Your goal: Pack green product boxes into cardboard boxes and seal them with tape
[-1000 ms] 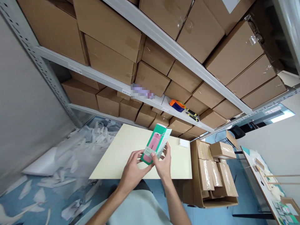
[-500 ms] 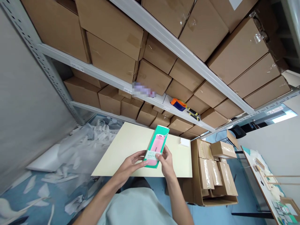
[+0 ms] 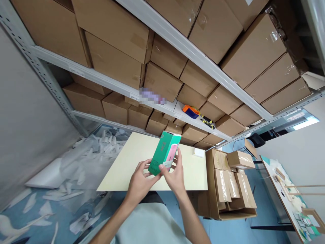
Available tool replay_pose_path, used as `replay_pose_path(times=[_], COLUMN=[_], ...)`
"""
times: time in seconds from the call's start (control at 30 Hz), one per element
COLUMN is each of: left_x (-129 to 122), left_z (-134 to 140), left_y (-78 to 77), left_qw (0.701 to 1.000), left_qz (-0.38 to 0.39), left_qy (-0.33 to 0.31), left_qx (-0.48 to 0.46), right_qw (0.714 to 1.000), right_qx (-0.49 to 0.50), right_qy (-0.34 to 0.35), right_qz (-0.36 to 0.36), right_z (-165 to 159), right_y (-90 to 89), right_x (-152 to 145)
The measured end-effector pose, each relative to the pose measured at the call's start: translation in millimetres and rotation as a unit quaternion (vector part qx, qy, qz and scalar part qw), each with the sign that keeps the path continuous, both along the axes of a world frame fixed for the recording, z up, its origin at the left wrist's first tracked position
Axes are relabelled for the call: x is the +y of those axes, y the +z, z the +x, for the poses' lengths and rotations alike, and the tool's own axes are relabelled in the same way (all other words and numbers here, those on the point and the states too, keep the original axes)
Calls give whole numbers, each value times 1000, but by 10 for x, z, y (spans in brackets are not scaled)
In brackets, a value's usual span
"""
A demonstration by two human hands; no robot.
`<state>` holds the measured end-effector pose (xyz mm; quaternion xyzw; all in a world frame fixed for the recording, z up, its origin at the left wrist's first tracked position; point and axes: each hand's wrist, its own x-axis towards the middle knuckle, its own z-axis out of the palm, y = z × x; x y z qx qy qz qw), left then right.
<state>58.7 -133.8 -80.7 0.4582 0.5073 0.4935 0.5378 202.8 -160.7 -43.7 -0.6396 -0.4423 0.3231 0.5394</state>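
A tall green retail box (image 3: 162, 151) with a pink device printed on one face is held up over the cream tabletop (image 3: 119, 173). My left hand (image 3: 141, 178) grips its lower left corner, fingers behind and thumb along the bottom edge. My right hand (image 3: 174, 173) wraps the right side, its thumb pressed on the front edge near the bottom. The plain green side now faces me, and the pink picture is turned to the right. On the table's far right lies a small white box (image 3: 198, 153).
Shelves of brown cartons (image 3: 162, 81) rise behind the table, with an orange and blue tape dispenser (image 3: 191, 112) and yellow-black cutters (image 3: 207, 122) on a ledge. An open carton of taped boxes (image 3: 228, 217) stands right. White packing scraps (image 3: 83, 156) litter the left floor.
Both hands have turned the green box about its long axis, so its green side has come forward and the pink face has swung right. My right thumb has shifted to the edge.
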Motion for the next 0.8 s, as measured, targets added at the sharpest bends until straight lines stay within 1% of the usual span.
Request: replay_pose_path(times=[0.07,0.13,0.2,0.3,0.37,0.43,0.5,0.7,0.8], left_x=[-36,-16,53,170,206,202,175,127,131], left_z=[19,-25,-117,-252,-294,-294,-275,-225,-188], left_y=[48,111,171,218,217,199,175,125,90], left_qw=[999,998,995,976,960,948,946,955,970], left_qz=[38,37,-4,-79,-113,-135,-144,-140,-126], left_qy=[3,-39,-101,-183,-228,-254,-254,-226,-179], left_qx=[28,22,-15,-84,-119,-138,-140,-133,-109], right_qw=[1000,999,998,995,994,993,993,989,993], right_qx=[5,29,63,97,105,107,111,129,111], right_qy=[-16,-27,-14,18,33,40,45,68,35], right_qz=[10,17,21,20,19,16,11,6,6], right_z=[-47,-21,64,203,253,264,251,237,249], right_y=[38,49,33,-18,-55,-84,-103,-130,-142], right_x=[-17,-24,-28,-43,-61,-79,-90,-44,-2])
